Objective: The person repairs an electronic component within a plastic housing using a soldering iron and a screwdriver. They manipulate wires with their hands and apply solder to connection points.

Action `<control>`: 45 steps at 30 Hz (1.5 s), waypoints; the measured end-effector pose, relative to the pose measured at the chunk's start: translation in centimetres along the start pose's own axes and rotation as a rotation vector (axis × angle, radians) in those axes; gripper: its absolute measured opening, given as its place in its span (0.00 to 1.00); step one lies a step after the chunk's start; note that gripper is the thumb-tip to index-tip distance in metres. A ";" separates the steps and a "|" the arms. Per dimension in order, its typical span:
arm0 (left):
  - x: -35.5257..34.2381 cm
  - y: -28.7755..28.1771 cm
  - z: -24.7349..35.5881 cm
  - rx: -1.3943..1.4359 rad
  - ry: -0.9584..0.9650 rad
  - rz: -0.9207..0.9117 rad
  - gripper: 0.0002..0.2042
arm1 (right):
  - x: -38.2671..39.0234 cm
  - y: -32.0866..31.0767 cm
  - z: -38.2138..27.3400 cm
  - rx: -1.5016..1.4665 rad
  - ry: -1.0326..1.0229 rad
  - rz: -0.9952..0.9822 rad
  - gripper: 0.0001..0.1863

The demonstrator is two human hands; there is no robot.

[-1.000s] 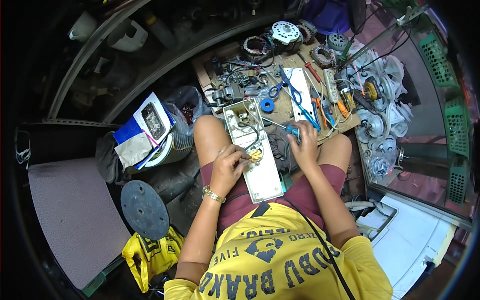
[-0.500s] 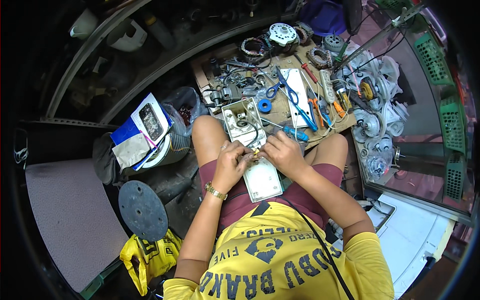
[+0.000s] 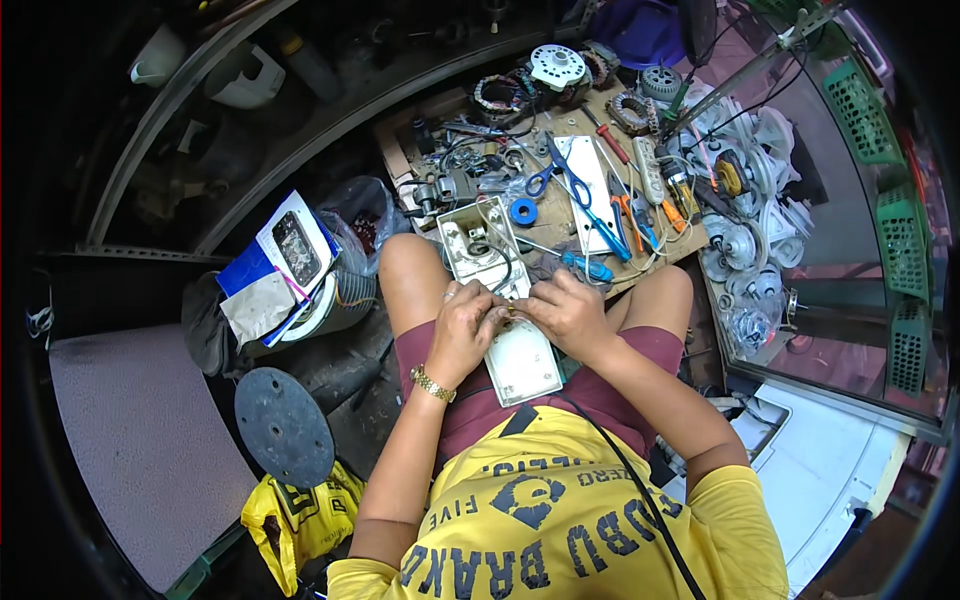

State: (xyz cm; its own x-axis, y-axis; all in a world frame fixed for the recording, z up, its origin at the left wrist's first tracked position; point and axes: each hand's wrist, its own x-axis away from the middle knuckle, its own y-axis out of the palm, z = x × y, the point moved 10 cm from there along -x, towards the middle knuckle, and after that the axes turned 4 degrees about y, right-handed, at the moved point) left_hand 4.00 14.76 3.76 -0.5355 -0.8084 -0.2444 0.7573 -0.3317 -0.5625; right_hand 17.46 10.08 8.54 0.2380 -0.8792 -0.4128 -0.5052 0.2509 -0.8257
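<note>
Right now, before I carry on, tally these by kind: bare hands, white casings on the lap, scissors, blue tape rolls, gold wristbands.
Bare hands: 2, left hand and right hand
White casing: 1
Scissors: 1
Blue tape roll: 1
Gold wristband: 1
Total: 6

Smudged, smooth off-white plastic is seen in the housing (image 3: 524, 364), matt wood in the tabletop (image 3: 553, 222). Shiny gold-toned metal is shown by the watch (image 3: 432, 384), matt cloth by the shirt (image 3: 605, 485), thin glossy plastic by the clear bag (image 3: 362, 208).

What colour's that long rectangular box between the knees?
The box is off-white, clearest in the head view.
</note>
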 end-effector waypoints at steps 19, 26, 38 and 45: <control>0.8 0.3 0.1 -0.031 -0.009 -0.033 0.01 | 0.2 -0.4 -0.4 -0.090 0.102 0.028 0.09; 0.5 0.4 0.1 0.016 -0.056 -0.045 0.01 | 0.8 1.0 0.3 -0.124 0.076 0.024 0.06; 1.3 -0.8 -0.5 -0.015 -0.096 0.144 0.03 | 1.1 1.6 1.8 -0.303 0.385 -0.008 0.09; 1.2 -0.8 0.1 -0.048 -0.045 0.130 0.03 | 1.9 4.2 3.2 -0.377 0.472 -0.101 0.09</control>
State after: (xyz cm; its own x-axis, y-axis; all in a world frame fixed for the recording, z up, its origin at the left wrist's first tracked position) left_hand 2.81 13.99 4.03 -0.4159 -0.8644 -0.2827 0.8001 -0.2000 -0.5656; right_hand 18.46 10.74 3.01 -0.0498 -0.9973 -0.0537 -0.7789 0.0725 -0.6230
